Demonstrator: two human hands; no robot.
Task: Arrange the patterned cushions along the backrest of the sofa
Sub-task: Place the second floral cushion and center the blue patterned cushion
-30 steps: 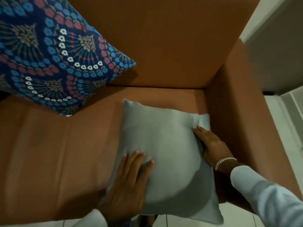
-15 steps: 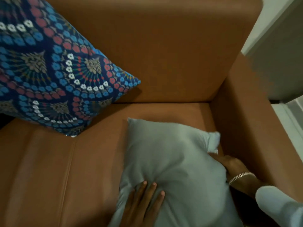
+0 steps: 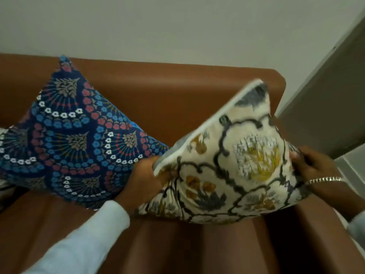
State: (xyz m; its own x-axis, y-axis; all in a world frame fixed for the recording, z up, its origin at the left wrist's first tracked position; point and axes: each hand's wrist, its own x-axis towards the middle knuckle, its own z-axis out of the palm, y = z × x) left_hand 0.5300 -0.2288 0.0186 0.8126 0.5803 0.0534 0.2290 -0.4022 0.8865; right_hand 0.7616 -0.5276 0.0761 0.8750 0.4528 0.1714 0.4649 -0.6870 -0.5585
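You've got the cream floral cushion (image 3: 233, 161) up off the seat, patterned face toward you, held tilted with one corner pointing up toward the top of the backrest (image 3: 177, 91). Your left hand (image 3: 146, 175) is clamped on its left edge by the white piping, and your right hand (image 3: 310, 165), bracelet (image 3: 324, 179) at the wrist, is closed on the right corner, so both ends are under control. The cushion hangs over the right end of the sofa, in front of the backrest but, as far as this blurred view tells, not yet leaning on it. The blue fan-print cushion (image 3: 75, 139) already stands on a corner against the backrest to the left, its right tip just beside your left hand. So here's the play: carry the cream one back until its rear face meets the brown leather, then decide on the pose. If you want it to match its neighbour, keep that corner up and seat the lowest corner in the crease where seat (image 3: 158, 244) meets backrest. Leave a little gap between the two so you don't knock the blue one over. Ease your grip only once it stays put by itself, since smooth leather may let it slide.
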